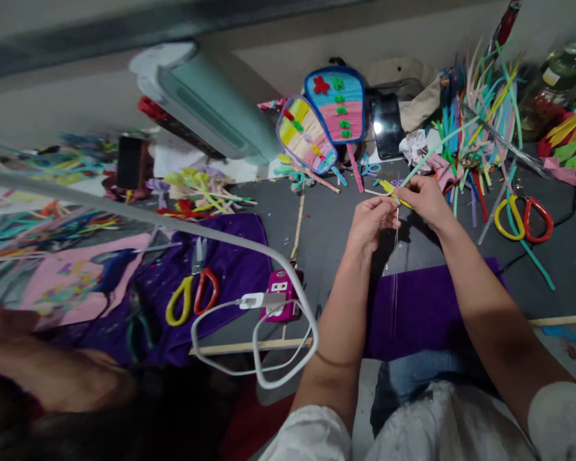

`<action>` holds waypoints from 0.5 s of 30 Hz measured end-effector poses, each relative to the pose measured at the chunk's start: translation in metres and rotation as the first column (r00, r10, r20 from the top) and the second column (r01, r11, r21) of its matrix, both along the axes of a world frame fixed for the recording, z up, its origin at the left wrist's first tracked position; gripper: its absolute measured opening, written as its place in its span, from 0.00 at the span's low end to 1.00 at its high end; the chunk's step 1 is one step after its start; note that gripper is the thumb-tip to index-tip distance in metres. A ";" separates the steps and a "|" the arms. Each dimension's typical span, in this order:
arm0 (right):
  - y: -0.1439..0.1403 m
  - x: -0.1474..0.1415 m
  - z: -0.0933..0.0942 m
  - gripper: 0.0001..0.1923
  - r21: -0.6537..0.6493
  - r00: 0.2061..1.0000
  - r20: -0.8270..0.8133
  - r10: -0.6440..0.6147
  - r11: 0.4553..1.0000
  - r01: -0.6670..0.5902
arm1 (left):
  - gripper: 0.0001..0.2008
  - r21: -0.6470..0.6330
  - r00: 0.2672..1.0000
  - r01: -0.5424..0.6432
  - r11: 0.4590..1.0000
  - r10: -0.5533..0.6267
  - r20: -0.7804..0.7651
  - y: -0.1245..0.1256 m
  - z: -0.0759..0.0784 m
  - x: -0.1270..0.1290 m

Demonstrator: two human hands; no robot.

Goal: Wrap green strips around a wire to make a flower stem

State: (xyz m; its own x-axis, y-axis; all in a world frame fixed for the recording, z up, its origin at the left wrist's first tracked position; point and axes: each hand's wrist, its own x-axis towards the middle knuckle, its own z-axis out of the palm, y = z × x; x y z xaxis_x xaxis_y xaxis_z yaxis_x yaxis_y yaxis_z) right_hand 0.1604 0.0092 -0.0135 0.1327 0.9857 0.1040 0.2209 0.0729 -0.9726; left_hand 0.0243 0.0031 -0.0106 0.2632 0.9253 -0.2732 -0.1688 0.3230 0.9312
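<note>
My left hand (372,219) and my right hand (428,200) meet above the dark table, fingers pinched close together. Between their fingertips is a light green pipe cleaner (432,151), its long end slanting up to the right. Short yellow pipe cleaner pieces (388,186) show at the same spot; which fingers grip them is partly hidden. Thin clear strands (396,275) hang below my left fingertips. Under my forearms lies a purple cloth (413,314). Just beyond my hands are two fan-shaped pipe cleaner pieces, one blue and pink (338,118), one yellow and pink (307,136).
Red-and-yellow-handled scissors (523,219) lie to the right, near a pipe cleaner bundle (480,121). A phone (385,126) rests at the back. On the left are a purple socket block (282,294), a white lamp arm (173,224), more scissors (193,291) and another person's arm (48,365).
</note>
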 end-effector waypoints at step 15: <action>-0.004 0.002 0.006 0.10 0.046 0.953 0.301 -0.035 0.999 0.022 | 0.06 0.072 0.995 0.013 0.997 -0.006 -0.095 -0.004 0.001 0.002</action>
